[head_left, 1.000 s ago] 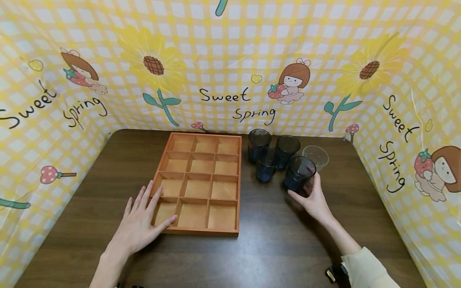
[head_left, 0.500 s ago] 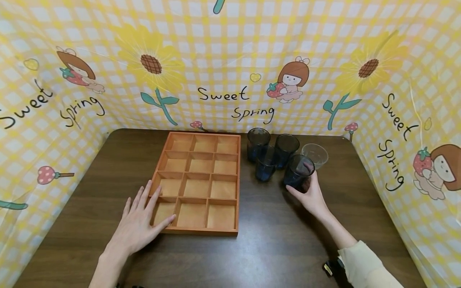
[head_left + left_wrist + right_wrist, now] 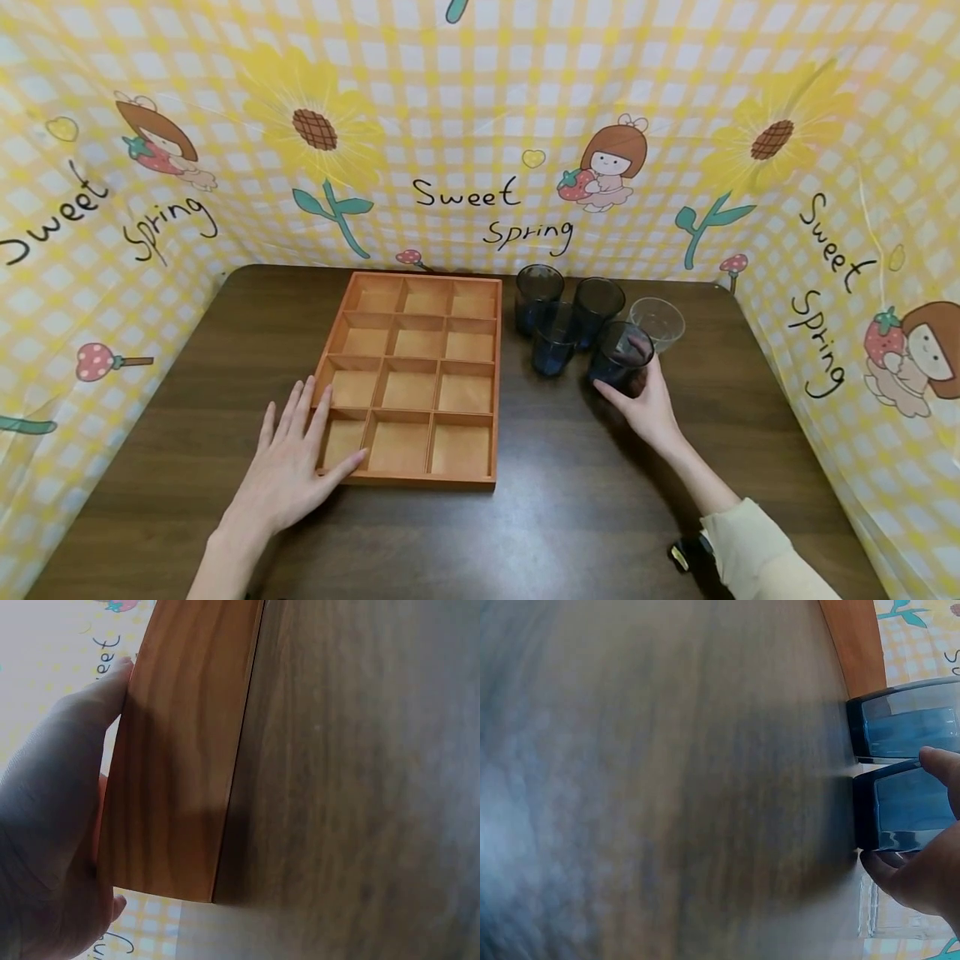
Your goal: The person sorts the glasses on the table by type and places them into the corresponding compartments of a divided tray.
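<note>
A wooden tray [image 3: 497, 379] with a grid of compartments lies on the dark table. My left hand [image 3: 288, 460] rests flat with straight fingers on the tray's near left corner; the left wrist view shows the tray's side wall [image 3: 180, 750] against my palm. To the right stands a cluster of dark blue tumblers [image 3: 555, 337] and one clear cup [image 3: 657, 323]. My right hand [image 3: 647, 408] grips the nearest blue tumbler [image 3: 619, 357], fingers curled round its base. In the right wrist view that tumbler [image 3: 904, 806] sits on the table beside a second one [image 3: 907, 724].
A yellow checked backdrop [image 3: 480, 125] with sunflowers and "Sweet Spring" lettering walls the table on three sides. Bare dark wood [image 3: 525, 533] lies between the tray and the near edge. A small dark object [image 3: 678, 557] sits under my right sleeve.
My right hand and the tumbler it grips have shifted slightly toward the other tumblers. The left hand stays on the tray corner.
</note>
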`<action>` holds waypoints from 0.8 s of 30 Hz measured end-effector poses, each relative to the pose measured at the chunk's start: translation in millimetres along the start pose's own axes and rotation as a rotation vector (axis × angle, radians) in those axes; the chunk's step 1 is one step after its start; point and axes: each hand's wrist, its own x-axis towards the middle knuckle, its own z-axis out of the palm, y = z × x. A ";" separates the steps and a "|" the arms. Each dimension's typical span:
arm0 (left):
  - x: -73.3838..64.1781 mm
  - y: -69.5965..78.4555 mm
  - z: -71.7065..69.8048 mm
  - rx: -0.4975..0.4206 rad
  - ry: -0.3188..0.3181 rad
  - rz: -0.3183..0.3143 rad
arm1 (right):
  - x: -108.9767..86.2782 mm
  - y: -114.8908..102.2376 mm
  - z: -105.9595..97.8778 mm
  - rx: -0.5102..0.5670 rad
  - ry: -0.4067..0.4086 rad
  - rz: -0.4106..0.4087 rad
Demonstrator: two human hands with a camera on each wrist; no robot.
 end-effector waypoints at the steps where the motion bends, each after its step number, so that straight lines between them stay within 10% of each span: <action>1: 0.0 0.5 0.0 0.002 0.001 0.002 | -0.6 -0.7 -0.4 0.005 0.004 0.005; 24: -0.2 0.6 0.8 -0.017 -0.002 -0.014 | -9.9 -11.0 -15.0 -0.036 -0.049 0.095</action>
